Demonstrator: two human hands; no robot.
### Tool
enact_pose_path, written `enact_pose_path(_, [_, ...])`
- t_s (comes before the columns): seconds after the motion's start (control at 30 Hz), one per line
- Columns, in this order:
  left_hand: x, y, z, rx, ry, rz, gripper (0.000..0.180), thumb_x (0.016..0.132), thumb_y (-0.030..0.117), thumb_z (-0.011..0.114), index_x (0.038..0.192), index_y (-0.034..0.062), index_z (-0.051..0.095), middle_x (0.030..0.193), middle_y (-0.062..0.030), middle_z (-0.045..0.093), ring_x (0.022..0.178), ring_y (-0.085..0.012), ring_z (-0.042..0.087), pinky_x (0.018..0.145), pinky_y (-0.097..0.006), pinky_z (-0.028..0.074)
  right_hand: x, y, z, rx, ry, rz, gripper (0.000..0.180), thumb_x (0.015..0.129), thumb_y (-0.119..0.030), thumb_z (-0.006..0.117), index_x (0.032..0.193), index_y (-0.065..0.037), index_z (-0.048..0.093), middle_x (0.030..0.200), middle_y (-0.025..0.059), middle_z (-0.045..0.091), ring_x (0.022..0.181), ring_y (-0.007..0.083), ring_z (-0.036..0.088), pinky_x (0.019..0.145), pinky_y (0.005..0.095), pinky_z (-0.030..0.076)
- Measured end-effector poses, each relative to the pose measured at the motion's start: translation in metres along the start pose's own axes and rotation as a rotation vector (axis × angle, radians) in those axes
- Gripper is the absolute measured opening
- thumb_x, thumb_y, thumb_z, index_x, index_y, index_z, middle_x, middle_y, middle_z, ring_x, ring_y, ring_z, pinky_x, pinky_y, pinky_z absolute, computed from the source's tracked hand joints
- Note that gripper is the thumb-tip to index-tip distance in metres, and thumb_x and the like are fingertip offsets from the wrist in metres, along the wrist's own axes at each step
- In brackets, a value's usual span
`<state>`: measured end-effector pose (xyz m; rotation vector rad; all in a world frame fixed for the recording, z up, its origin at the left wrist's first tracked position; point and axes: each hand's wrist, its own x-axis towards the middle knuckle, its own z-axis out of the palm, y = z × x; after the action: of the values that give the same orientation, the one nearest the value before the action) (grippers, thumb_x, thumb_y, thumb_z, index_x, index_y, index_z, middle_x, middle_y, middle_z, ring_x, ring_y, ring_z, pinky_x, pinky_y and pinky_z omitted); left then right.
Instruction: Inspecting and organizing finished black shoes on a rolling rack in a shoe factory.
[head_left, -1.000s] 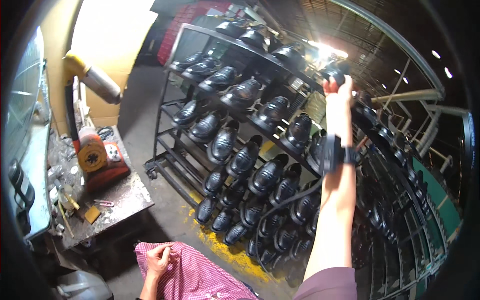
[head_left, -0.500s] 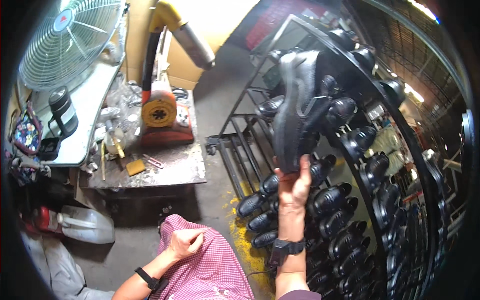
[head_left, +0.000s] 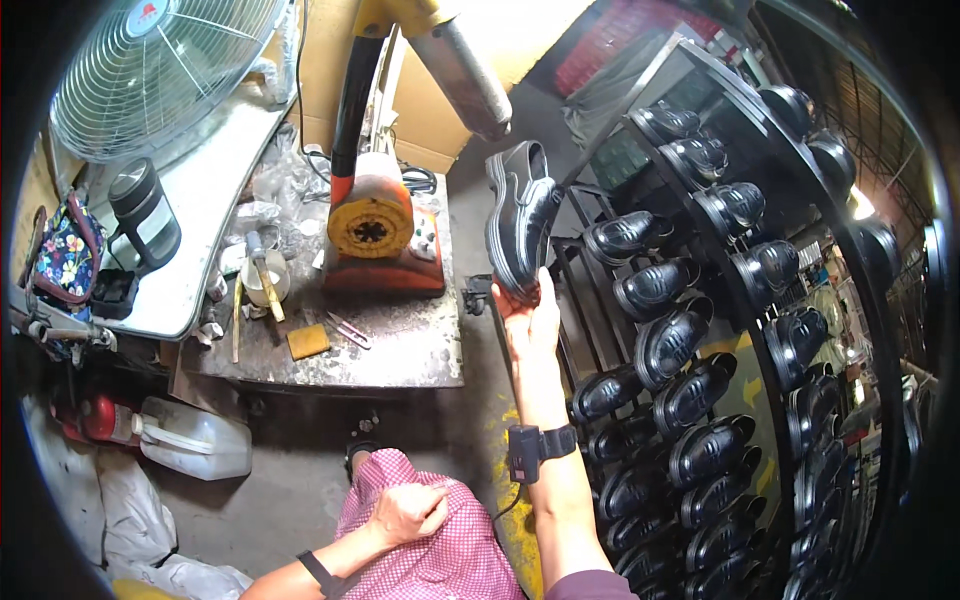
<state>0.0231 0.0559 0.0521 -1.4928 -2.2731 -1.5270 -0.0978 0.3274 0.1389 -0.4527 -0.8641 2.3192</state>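
My right hand grips a black leather shoe by one end and lifts it between the workbench and the shoe rack. The shoe is tilted upright, its opening toward the top and its thick sole along the left. Curled into a loose fist, my left hand rests on the pink checked cloth over my lap; nothing shows in it. Several similar black shoes stand in rows on the dark metal rack to the right of my raised hand.
A hot-air blower with a grey nozzle rises over the bench on an orange-red base. A yellow block and a brush in a cup lie nearby. At left are a fan, a dark flask and a plastic jug.
My right hand has brought the shoe leftward, away from the rack and toward the blower nozzle. The shoe has turned to show its upper. My left hand stays closed on my lap.
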Motion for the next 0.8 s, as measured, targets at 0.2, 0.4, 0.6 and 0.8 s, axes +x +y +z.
enact_pose_path(0.2, [0.000, -0.005, 0.002, -0.001, 0.015, 0.021, 0.009, 0.070, 0.010, 0.064, 0.075, 0.0030, 0.064, 0.059, -0.0072, 0.059, 0.049, -0.0194, 0.057, 0.048, -0.028, 0.048, 0.046, 0.008, 0.035, -0.007, -0.012, -0.007, 0.035, 0.092, -0.028, 0.049, 0.106, 0.005, 0.053, 0.096, 0.0184, 0.062, 0.082, 0.0323, 0.064, 0.069, 0.0432, 0.057])
enact_pose_path(0.4, [-0.001, -0.011, -0.002, -0.013, 0.060, 0.023, 0.012, 0.069, 0.007, 0.064, 0.079, 0.0016, 0.064, 0.057, -0.0076, 0.058, 0.047, -0.0199, 0.057, 0.045, -0.028, 0.046, 0.068, 0.021, 0.056, 0.071, -0.070, 0.022, 0.035, 0.092, -0.028, 0.049, 0.112, 0.000, 0.046, 0.104, 0.0227, 0.058, 0.092, 0.0367, 0.061, 0.077, 0.0445, 0.055])
enact_pose_path(0.6, [0.002, -0.008, -0.006, 0.000, 0.067, 0.024, 0.010, 0.068, 0.007, 0.064, 0.077, 0.0016, 0.064, 0.058, -0.0069, 0.058, 0.047, -0.0193, 0.056, 0.045, -0.028, 0.046, 0.071, 0.018, 0.067, 0.125, -0.017, 0.034, 0.035, 0.090, -0.027, 0.053, 0.110, 0.000, 0.048, 0.103, 0.0225, 0.059, 0.094, 0.0350, 0.061, 0.077, 0.0434, 0.055])
enact_pose_path(0.8, [-0.002, -0.012, -0.008, 0.007, 0.080, 0.017, 0.010, 0.068, 0.007, 0.064, 0.076, 0.0016, 0.064, 0.059, -0.0066, 0.059, 0.047, -0.0190, 0.057, 0.045, -0.027, 0.046, 0.074, 0.021, 0.067, 0.167, -0.008, -0.003, 0.036, 0.089, -0.027, 0.055, 0.110, 0.002, 0.046, 0.105, 0.0237, 0.056, 0.090, 0.0376, 0.061, 0.077, 0.0459, 0.054])
